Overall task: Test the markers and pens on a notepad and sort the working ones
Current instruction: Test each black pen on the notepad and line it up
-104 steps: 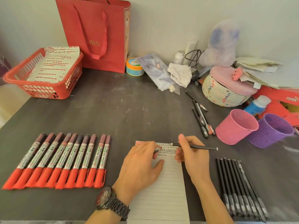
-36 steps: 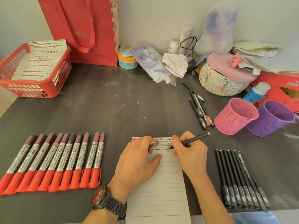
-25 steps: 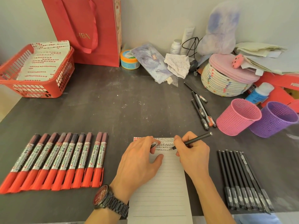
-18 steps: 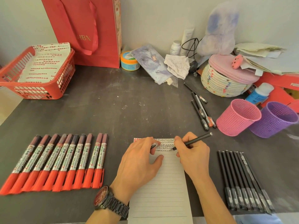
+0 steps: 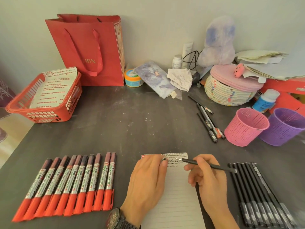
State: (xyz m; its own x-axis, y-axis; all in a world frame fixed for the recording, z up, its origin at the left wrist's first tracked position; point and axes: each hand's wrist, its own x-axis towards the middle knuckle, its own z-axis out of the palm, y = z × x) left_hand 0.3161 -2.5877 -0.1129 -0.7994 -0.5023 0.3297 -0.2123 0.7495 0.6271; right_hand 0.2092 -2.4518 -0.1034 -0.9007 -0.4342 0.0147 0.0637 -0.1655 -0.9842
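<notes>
In the head view, the right hand [image 5: 208, 180] pinches a black pen [image 5: 206, 164] between thumb and curled fingers. The pen lies almost level, its nib at the scribbled top lines of the notepad [image 5: 179, 204]; whether it touches the paper cannot be told. The left hand [image 5: 146, 180] lies flat on the pad's left half, fingers stretched out and pressing it down. A small dark piece shows at its fingertips, too small to name. Those fingertips sit right beside the scribbles, so fresh ink could smear onto skin or paper. The top lines are already crowded, and a faint stroke there might pass for an older mark, so a dry pen could be judged as working. The pen's rear end reaches over the row of black pens [image 5: 257, 195] just beside the right wrist, and a careless swing could scatter them or drop the tested pen among the others. If the left hand eases off, the pad may slide on the dark table [image 5: 123, 123]. The pink cup [image 5: 245, 128] and purple cup [image 5: 287, 126] stand close together, so a hasty toss may land in the wrong one. The red-capped markers [image 5: 71, 184] lie well apart to the left.
</notes>
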